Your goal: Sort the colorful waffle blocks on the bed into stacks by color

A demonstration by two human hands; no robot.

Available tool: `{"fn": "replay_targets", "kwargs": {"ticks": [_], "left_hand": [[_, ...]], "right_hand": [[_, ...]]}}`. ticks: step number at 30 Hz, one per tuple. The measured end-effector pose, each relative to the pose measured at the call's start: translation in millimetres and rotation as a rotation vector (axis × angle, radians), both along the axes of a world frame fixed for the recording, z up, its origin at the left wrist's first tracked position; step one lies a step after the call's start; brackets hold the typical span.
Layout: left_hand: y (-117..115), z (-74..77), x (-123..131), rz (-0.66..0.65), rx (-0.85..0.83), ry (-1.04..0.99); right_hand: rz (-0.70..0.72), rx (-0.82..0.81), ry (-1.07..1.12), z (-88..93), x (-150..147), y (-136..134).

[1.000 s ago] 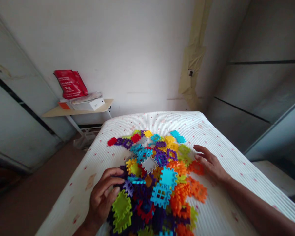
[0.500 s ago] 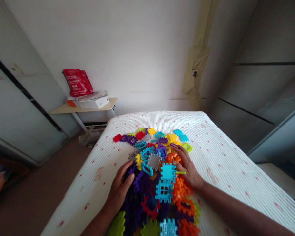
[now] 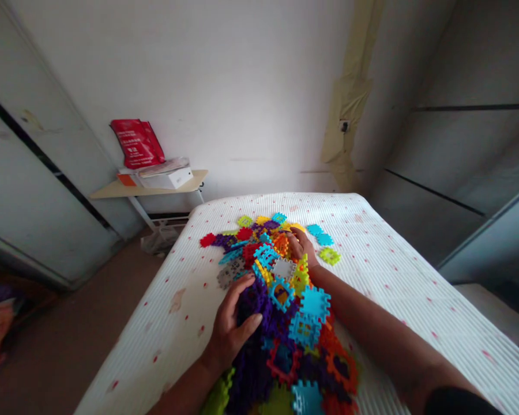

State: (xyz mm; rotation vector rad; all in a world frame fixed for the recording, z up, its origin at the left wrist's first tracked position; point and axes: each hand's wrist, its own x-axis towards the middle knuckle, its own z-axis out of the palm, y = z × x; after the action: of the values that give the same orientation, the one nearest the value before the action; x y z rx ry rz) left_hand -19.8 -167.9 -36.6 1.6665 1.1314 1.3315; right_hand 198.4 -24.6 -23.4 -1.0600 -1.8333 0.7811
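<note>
A heap of toothed plastic building tiles [image 3: 259, 311] in several colours runs down the middle of the covered bed. My left hand [image 3: 233, 325] rests against the heap's left flank, thumb and fingers apart, touching purple tiles [image 3: 257, 297]. Farther out, my right hand [image 3: 303, 246] lies along the right side, fingers stretched over orange tiles [image 3: 281, 243]; their tips are partly hidden. Between the hands are a grey tile [image 3: 284, 268] and a lime-green tile [image 3: 301, 275] standing on edge. Two joined light-blue tiles [image 3: 315, 304] lie beside my right forearm.
The bed [image 3: 155, 323] has a white cover with red spots. Blue tiles [image 3: 320, 234] and a green tile [image 3: 330, 256] lie loose at the right. A side table [image 3: 112, 190] by the wall carries a red bag [image 3: 137, 144] and a white box [image 3: 168, 178].
My right hand has moved forward and slightly left, pushing tiles along. My left hand has shifted right against the purple tiles. The middle of the heap has moved, and the green tile now stands tilted.
</note>
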Motion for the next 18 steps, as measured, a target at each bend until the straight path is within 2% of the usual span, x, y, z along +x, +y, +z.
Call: {"fn": "replay_targets", "kwargs": {"ticks": [3,5,7,9,11,14,16,18], "left_hand": [[-2.9,5.0,10.8,-0.083,0.054,-0.017],[-1.5,8.6,13.8,-0.093,0.069,-0.041],[3.3,9.6,11.5,-0.020,0.080,-0.013],[9.7,7.0,4.5,0.107,0.085,0.072],[14.5,2.5,-4.3,0.194,0.051,0.175],[13.5,-0.9,-14.1,0.139,-0.002,0.339],[8.4,1.6,-15.9,0.039,0.035,0.467],[3.4,6.0,-13.6,-0.059,0.096,0.568]], "right_hand": [[-0.042,-0.040,0.042,6.1,10.0,3.3],[-0.067,-0.064,0.072,8.5,20.5,1.7],[-0.091,-0.087,0.098,8.7,36.0,-4.3],[-0.117,-0.108,0.121,6.5,57.9,-16.3],[-0.145,-0.146,0.165,3.2,85.4,-35.1],[-0.147,-0.276,0.267,0.4,127.3,-75.7],[-0.021,-0.310,0.097,0.6,145.1,-108.8],[0.145,-0.211,-0.166,0.1,147.7,-141.4]]}}
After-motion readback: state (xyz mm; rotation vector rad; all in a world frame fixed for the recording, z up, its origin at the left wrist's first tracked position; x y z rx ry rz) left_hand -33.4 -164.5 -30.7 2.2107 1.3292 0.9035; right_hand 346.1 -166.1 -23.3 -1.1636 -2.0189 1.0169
